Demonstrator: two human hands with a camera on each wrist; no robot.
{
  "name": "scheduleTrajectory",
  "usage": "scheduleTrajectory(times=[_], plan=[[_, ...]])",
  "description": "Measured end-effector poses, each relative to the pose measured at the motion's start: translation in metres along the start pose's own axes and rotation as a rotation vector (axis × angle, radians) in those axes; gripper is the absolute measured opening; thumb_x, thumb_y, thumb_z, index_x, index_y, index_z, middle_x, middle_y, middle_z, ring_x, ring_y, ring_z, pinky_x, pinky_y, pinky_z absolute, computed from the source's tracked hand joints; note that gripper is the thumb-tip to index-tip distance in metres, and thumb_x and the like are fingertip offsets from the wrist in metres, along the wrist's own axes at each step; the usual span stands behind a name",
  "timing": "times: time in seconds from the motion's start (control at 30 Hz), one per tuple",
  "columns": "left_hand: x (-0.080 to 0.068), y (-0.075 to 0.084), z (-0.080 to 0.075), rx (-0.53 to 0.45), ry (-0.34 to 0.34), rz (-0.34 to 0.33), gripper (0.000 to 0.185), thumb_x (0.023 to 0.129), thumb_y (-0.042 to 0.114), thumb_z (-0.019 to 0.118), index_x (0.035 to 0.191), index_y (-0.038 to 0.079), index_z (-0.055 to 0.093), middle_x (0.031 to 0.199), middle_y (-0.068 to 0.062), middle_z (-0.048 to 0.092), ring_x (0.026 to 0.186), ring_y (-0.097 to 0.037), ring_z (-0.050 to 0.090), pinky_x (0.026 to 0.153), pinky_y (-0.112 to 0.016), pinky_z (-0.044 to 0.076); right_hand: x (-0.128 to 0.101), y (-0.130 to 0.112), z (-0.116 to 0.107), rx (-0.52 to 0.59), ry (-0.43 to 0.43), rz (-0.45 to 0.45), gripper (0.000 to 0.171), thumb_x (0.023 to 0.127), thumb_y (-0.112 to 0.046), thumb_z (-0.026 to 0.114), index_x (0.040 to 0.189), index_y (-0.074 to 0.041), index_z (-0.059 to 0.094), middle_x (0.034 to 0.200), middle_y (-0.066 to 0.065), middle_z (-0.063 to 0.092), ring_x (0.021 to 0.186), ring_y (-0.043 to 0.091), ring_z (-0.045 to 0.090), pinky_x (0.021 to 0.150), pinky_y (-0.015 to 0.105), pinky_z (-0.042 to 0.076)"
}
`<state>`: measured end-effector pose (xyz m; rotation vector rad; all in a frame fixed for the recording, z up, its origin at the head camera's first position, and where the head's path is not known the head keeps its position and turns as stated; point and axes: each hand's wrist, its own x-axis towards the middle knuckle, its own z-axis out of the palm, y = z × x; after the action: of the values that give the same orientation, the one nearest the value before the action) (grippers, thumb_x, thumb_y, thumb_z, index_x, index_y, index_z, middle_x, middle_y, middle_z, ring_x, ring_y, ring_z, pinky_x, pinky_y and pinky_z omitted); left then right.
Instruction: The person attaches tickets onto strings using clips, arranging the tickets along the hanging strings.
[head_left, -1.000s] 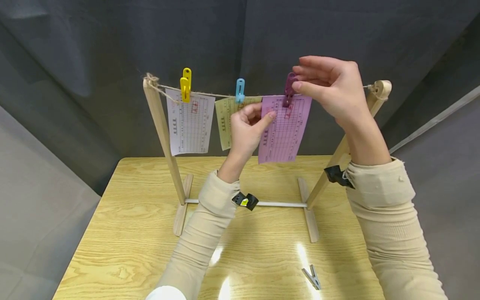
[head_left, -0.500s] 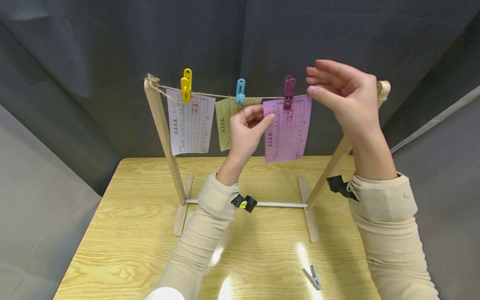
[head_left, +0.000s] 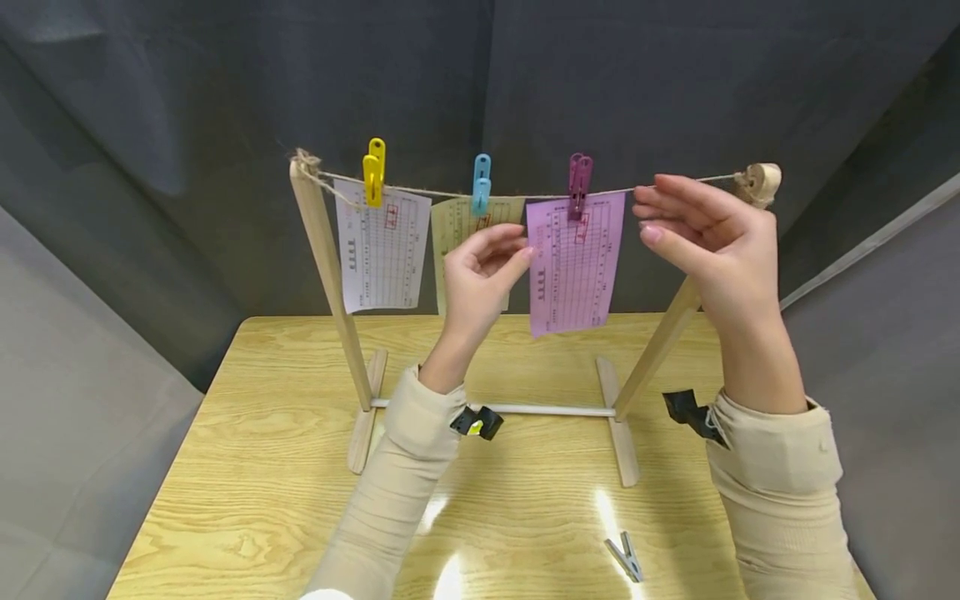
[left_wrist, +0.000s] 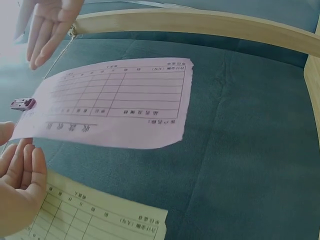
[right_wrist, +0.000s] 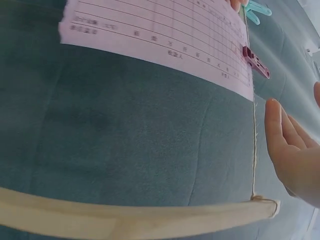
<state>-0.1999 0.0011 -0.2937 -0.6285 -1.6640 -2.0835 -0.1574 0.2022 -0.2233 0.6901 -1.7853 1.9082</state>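
A pink printed slip [head_left: 573, 275] hangs from the string, held by a purple clothespin [head_left: 579, 185]. My left hand [head_left: 480, 279] is at the slip's left edge, thumb and fingers parted, the thumb tip overlapping that edge in the head view. In the left wrist view, the left hand [left_wrist: 22, 190] has its fingers beside the slip's upper corner. My right hand [head_left: 720, 250] is to the right of the slip, fingers relaxed and holding nothing. A yellow-green slip [head_left: 453, 225] under a light blue clothespin [head_left: 482, 185] is partly hidden behind the left hand.
A white slip [head_left: 382, 258] hangs under a yellow clothespin [head_left: 373, 175] at the left. The string runs between two wooden posts [head_left: 330, 283] joined by a white rod [head_left: 555, 409]. A grey clothespin [head_left: 626, 557] lies on the wooden table [head_left: 247, 500] in front.
My right hand has left the purple clothespin and moved right and down. My left hand has loosened from the pink slip and drawn slightly down and left. The slip hangs from the clothespin.
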Motion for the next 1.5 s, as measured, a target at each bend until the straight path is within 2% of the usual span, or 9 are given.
scheduleTrajectory(times=[0.2,0.37,0.67,0.87,1.1,1.33,1.5], plan=[[-0.009,-0.001,-0.011,0.009,-0.027,0.054,0.025,0.077,-0.01,0.064,0.1,-0.015,0.058,0.09,-0.026,0.063,0.08,-0.011,0.061,0.074,-0.035,0.051,-0.017,0.005,-0.005,0.04,-0.014,0.014,0.038,0.075,0.02,0.058,0.112,0.012,0.057,0.101,0.015,0.066,0.09,0.022,0.063,0.077,0.023,0.049],[-0.019,-0.002,-0.023,0.03,-0.035,0.086,0.026,0.076,-0.011,0.065,0.1,-0.015,0.057,0.088,-0.027,0.062,0.079,-0.011,0.061,0.072,-0.031,0.051,-0.03,0.01,-0.009,0.075,-0.022,0.014,0.039,0.074,0.023,0.056,0.112,0.014,0.056,0.101,0.016,0.066,0.09,0.023,0.063,0.076,0.023,0.05],[-0.036,0.002,-0.041,0.046,-0.081,0.076,0.028,0.075,-0.012,0.064,0.102,-0.016,0.056,0.085,-0.027,0.061,0.078,-0.012,0.06,0.072,-0.029,0.051,-0.052,0.013,-0.016,0.029,-0.03,0.022,0.041,0.073,0.025,0.056,0.113,0.015,0.054,0.102,0.015,0.066,0.091,0.022,0.063,0.076,0.023,0.05],[-0.047,0.006,-0.052,0.064,-0.155,0.082,0.032,0.075,-0.012,0.063,0.105,-0.017,0.053,0.083,-0.028,0.061,0.077,-0.015,0.06,0.074,-0.029,0.05,-0.065,0.017,-0.023,0.006,-0.065,0.025,0.042,0.074,0.024,0.057,0.115,0.014,0.054,0.104,0.013,0.065,0.094,0.019,0.063,0.077,0.021,0.049],[-0.06,0.008,-0.069,0.135,-0.224,0.07,0.036,0.074,-0.013,0.064,0.108,-0.015,0.052,0.081,-0.025,0.062,0.075,-0.012,0.059,0.073,-0.029,0.05,-0.08,0.026,-0.034,-0.016,-0.11,0.044,0.044,0.075,0.023,0.058,0.117,0.012,0.054,0.106,0.011,0.065,0.096,0.017,0.062,0.077,0.02,0.048],[-0.071,-0.001,-0.089,0.171,-0.272,0.079,0.04,0.072,-0.017,0.064,0.11,-0.015,0.052,0.08,-0.022,0.062,0.073,-0.01,0.058,0.069,-0.026,0.049,-0.098,0.036,-0.042,-0.1,-0.138,0.112,0.044,0.077,0.02,0.057,0.12,0.009,0.053,0.107,0.007,0.065,0.095,0.014,0.062,0.077,0.019,0.048],[-0.08,-0.01,-0.105,0.172,-0.309,0.051,0.044,0.07,-0.019,0.064,0.112,-0.014,0.051,0.078,-0.022,0.062,0.073,-0.01,0.059,0.068,-0.025,0.049,-0.113,0.047,-0.05,-0.125,-0.148,0.175,0.045,0.078,0.02,0.055,0.121,0.008,0.052,0.107,0.005,0.065,0.095,0.012,0.062,0.076,0.02,0.049]])
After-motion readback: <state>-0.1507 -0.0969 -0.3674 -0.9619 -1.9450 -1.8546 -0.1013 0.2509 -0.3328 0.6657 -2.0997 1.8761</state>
